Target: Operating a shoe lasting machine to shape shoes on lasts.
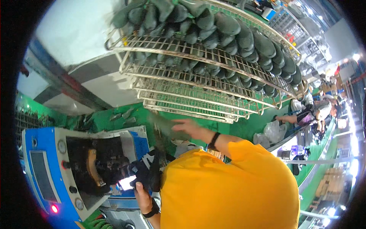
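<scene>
My left hand [143,197], with a dark band at the wrist, has its thumb up against a black shoe upper [146,173] with white stripes. Its other fingers are hidden behind the upper, which it grips at the front of the blue machine [42,168]. Farther up, my right hand [187,129] is closed on a dark green shoe last [166,126], smeared by motion. A bright white patch [127,183] shines beside the upper, at the machine's opening. Inside the opening is a curved tan part [94,168].
A tiered wire rack [183,91] stands ahead, its upper tiers filled with dark green shoe lasts [228,24]. The machine has gauges, knobs and a lit red button [54,208]. White plastic bags [275,131] lie to the right, near another person [310,112]. The floor [103,120] is green.
</scene>
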A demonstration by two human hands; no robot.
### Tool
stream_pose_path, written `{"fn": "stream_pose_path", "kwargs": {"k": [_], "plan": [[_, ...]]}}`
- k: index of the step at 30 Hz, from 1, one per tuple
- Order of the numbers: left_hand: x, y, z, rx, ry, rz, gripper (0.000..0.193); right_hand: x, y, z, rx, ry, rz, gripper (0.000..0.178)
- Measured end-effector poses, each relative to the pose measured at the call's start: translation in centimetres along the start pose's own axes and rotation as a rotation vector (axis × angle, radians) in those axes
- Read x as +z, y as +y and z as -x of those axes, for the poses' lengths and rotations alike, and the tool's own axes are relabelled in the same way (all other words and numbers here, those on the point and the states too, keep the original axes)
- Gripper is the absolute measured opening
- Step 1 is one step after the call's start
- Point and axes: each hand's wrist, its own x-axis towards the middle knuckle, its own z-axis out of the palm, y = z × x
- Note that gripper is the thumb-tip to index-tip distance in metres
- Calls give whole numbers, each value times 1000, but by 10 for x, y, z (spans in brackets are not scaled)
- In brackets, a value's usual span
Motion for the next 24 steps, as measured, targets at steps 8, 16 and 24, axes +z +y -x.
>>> {"fn": "stream_pose_path", "kwargs": {"k": [8, 16, 24], "plan": [[103, 14, -74, -71, -34, -244, 55, -231, 129, 87, -69, 469, -1445, 41], [181, 41, -101, -57, -168, -611, 47, -375, 175, 78, -633, 451, -1583, 37], [196, 35, -109, -107, -114, -627, 42, -434, 183, 45, -506, 982, -1429, 32]]}}
